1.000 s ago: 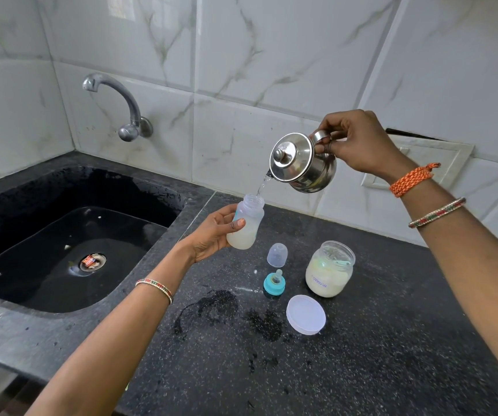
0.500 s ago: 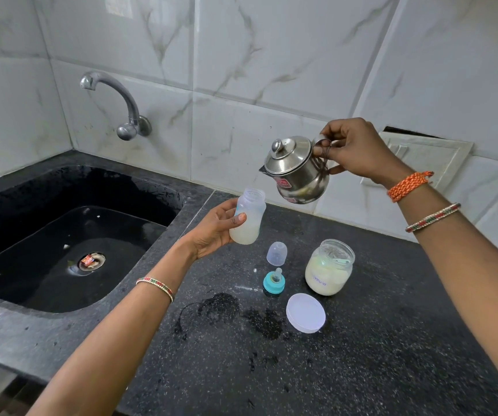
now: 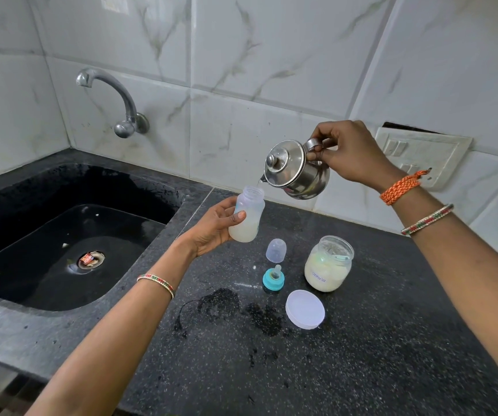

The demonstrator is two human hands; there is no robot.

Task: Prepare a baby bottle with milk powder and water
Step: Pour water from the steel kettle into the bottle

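At frame centre the left hand point(image 3: 211, 229) curls round the open baby bottle point(image 3: 247, 217), milky at its base. Just right and above, the right hand point(image 3: 349, 151) pinches the tilted steel kettle point(image 3: 297, 169) by its handle, spout seemingly trickling water in. The powder jar point(image 3: 328, 264) stands on the worktop point(image 3: 361, 355) below.

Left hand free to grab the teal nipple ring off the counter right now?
Probably not yet. The left hand grips the baby bottle under the tilted kettle. The nipple ring itself stands unobstructed just below, so the path is clear once the bottle is set down.
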